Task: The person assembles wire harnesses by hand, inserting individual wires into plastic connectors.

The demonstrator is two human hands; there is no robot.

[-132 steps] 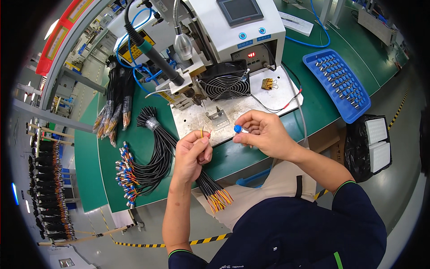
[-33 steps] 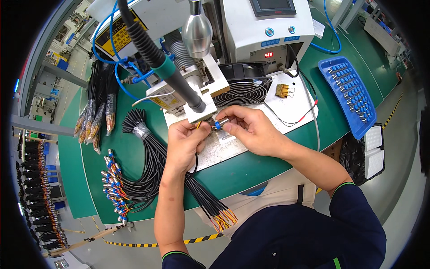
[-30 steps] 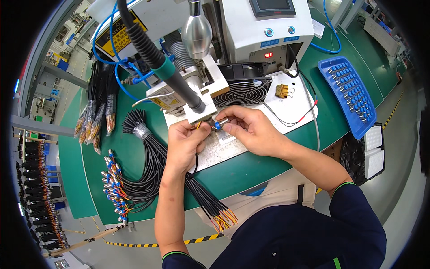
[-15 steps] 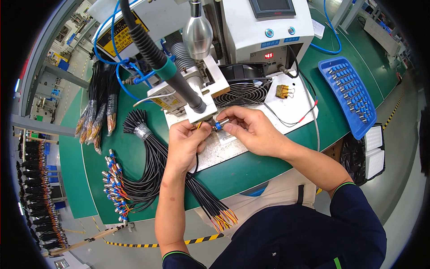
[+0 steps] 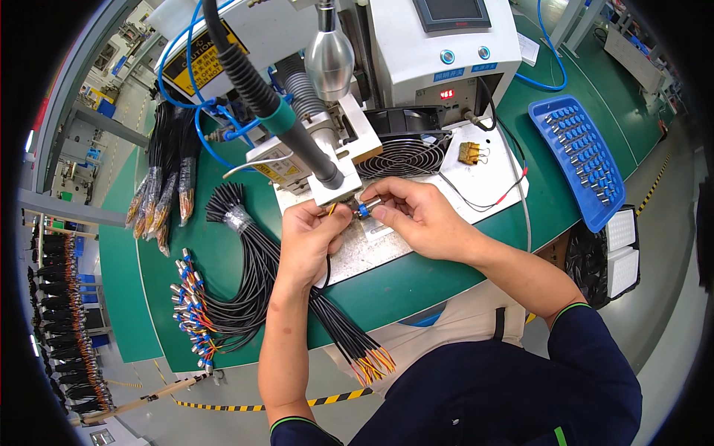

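Observation:
Under the nose of a bench soldering machine [image 5: 318, 160], my two hands meet. My right hand [image 5: 428, 223] pinches a small silver connector with a blue collar [image 5: 364, 211] between thumb and fingers. Close beside it, my left hand [image 5: 303, 241] is closed on a thin black cable [image 5: 326, 271], whose yellow wire [image 5: 332, 209] shows at the fingertips. The cable hangs down below that hand. Fingers and the machine's nose hide where wire and connector meet, so I cannot tell whether they touch.
Left of my forearm lies a bundle of black cables [image 5: 249, 253], many ending in blue-and-silver connectors [image 5: 195, 305]. Bare wire ends [image 5: 372, 364] overhang the table's front edge. A fan [image 5: 405, 152] and binder clip [image 5: 471, 153] sit behind my hands. At right is a blue tray [image 5: 537, 111] of connectors.

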